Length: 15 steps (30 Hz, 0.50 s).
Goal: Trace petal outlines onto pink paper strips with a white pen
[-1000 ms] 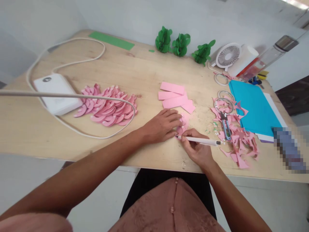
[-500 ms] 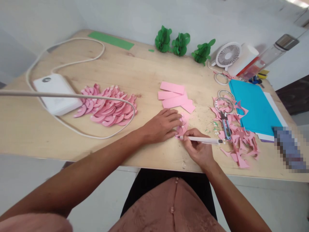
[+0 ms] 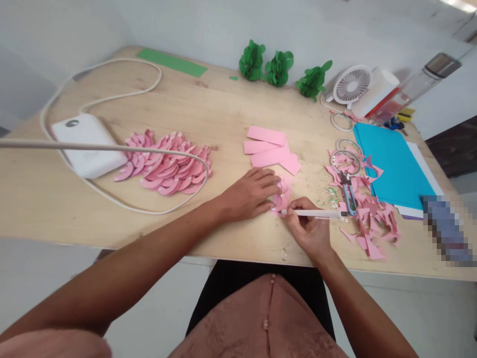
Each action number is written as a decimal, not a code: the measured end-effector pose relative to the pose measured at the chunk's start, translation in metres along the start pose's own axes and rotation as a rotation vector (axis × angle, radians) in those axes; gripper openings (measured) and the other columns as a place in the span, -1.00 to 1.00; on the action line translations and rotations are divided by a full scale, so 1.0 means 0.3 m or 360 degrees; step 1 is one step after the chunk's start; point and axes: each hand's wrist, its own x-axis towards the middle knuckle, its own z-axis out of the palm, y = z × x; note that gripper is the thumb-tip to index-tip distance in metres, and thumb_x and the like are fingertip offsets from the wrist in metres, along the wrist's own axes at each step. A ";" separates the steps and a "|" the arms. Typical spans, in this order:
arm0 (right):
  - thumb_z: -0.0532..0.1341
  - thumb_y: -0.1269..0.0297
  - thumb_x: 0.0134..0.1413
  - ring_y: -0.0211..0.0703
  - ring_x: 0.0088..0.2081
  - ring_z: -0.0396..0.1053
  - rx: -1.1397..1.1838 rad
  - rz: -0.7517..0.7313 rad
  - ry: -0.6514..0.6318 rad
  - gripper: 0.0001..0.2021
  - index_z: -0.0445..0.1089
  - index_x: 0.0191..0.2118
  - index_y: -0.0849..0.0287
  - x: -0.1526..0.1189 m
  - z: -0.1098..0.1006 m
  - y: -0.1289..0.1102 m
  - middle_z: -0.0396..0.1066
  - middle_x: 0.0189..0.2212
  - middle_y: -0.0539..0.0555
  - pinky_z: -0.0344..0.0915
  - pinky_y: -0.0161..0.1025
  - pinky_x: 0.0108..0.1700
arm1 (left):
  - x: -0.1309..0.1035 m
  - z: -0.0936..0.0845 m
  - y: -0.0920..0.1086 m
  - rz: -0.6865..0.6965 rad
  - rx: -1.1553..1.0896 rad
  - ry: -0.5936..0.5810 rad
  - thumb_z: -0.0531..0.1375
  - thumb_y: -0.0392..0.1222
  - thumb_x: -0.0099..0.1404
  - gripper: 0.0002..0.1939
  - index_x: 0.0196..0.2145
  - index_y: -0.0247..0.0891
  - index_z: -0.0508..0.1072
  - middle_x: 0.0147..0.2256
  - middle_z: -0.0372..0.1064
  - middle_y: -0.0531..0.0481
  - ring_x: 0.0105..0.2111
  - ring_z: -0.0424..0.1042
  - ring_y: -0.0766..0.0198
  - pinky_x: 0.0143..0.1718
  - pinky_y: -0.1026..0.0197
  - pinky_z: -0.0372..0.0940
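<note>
Evidently the hands were doing different jobs there, set close together on the near side of the desk (image 3: pixel 208 112). The left hand (image 3: pixel 250 196) lay flat, fingers slightly spread, pinning a pink paper strip (image 3: pixel 285 195), while the right hand (image 3: pixel 308 229) was pinched around a white pen (image 3: pixel 320 214), its tip down at the strip's near end. The strip sat just short of the loose pink strips (image 3: pixel 266 147). To my mind, good work here called for firm, even pressure from the left fingers, kept out of the line's way, and a light, slow stroke so the thin paper neither slid nor buckled. Compared with a second earlier, the pen and right hand had shifted slightly right, the pen's back end now nearer the blue-handled clippers (image 3: pixel 350 199); the left hand had stayed put.
</note>
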 end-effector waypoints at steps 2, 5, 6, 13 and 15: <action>0.13 0.39 0.07 -0.37 -0.63 0.15 0.0042 0.0028 0.0011 -0.92 0.29 -0.43 0.16 -0.001 0.003 0.004 0.23 -0.61 -0.11 0.07 -0.38 -0.58 | 0.000 0.000 0.001 -0.0003 -0.0005 0.0004 0.08 -0.18 0.35 -0.77 -0.07 -0.25 0.40 0.13 0.29 -0.15 0.17 0.16 -0.01 0.20 -0.09 0.07; 0.13 0.38 0.08 -0.36 -0.62 0.15 0.0113 0.0081 0.0011 -0.91 0.29 -0.43 0.15 -0.002 0.008 0.007 0.23 -0.61 -0.10 0.07 -0.38 -0.58 | -0.001 0.001 0.000 -0.0008 -0.0008 0.0015 0.09 -0.18 0.35 -0.77 -0.07 -0.24 0.40 0.13 0.29 -0.14 0.17 0.16 -0.01 0.20 -0.09 0.07; 0.13 0.37 0.08 -0.36 -0.62 0.15 0.0135 0.0096 0.0009 -0.91 0.29 -0.44 0.15 -0.001 0.008 0.006 0.24 -0.61 -0.10 0.08 -0.37 -0.58 | -0.001 0.001 0.000 -0.0009 -0.0009 0.0017 0.10 -0.19 0.34 -0.77 -0.07 -0.24 0.40 0.13 0.29 -0.14 0.17 0.16 0.00 0.20 -0.08 0.07; 0.15 0.32 0.12 -0.27 -0.53 0.32 0.0291 0.0195 0.0182 -0.92 0.33 -0.39 0.14 0.007 -0.003 0.001 0.36 -0.55 -0.04 0.22 -0.34 -0.51 | 0.001 -0.001 0.001 -0.0012 -0.0015 0.0016 0.10 -0.20 0.33 -0.78 -0.08 -0.23 0.40 0.12 0.30 -0.14 0.17 0.16 0.00 0.19 -0.08 0.09; 0.15 0.28 0.16 -0.22 -0.46 0.40 0.0327 0.0200 0.0208 -0.92 0.36 -0.31 0.14 0.008 -0.004 0.011 0.43 -0.49 -0.01 0.28 -0.32 -0.46 | 0.001 -0.001 0.002 -0.0010 -0.0017 0.0030 0.10 -0.19 0.34 -0.77 -0.07 -0.22 0.40 0.12 0.30 -0.14 0.16 0.17 0.01 0.19 -0.08 0.09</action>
